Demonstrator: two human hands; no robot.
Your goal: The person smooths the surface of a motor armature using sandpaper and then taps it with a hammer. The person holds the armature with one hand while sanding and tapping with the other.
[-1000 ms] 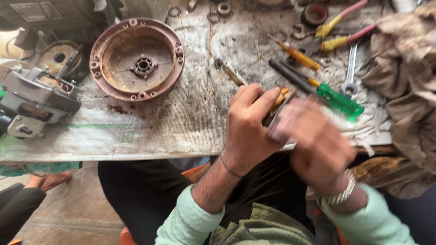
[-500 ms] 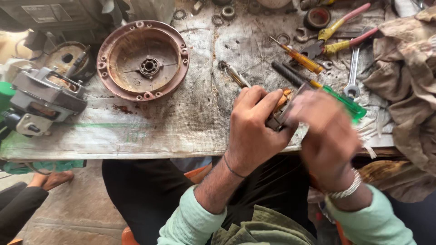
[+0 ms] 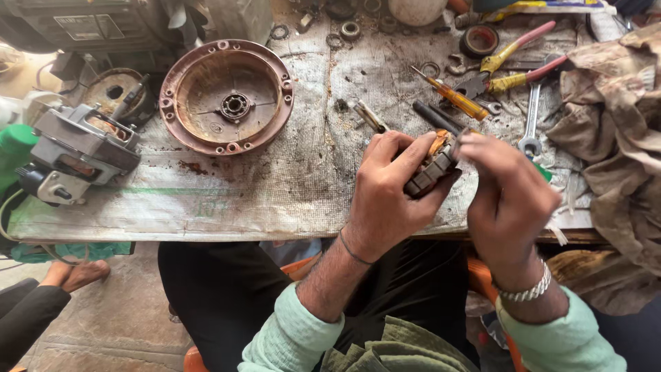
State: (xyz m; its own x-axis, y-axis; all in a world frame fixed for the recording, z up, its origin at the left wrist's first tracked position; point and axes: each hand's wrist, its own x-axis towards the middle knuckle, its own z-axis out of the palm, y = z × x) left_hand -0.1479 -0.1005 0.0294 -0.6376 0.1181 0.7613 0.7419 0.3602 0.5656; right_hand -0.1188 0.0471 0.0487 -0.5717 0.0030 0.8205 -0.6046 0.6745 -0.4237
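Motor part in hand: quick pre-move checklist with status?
1. Left hand grips the small wound motor part: ok.
2. Right hand fingertips at the part's upper end: ok.
3. Part held over the workbench, not past its edge: ok.
4. Yellow screwdriver and spanner within reach: ok.
5. Round brown housing lies apart from the hands: ok.
6. Winding condition: cannot tell.

Worn workbench (image 3: 275,200) covered in grimy woven sheeting, round reddish-brown metal housing with centre bearing (image 3: 227,96) at left, grey motor block (image 3: 76,155) at left edge, orange-handled screwdriver (image 3: 451,96), yellow-and-pink-handled pliers (image 3: 509,65), steel spanner (image 3: 531,120), crumpled brown rag (image 3: 616,131) at right.
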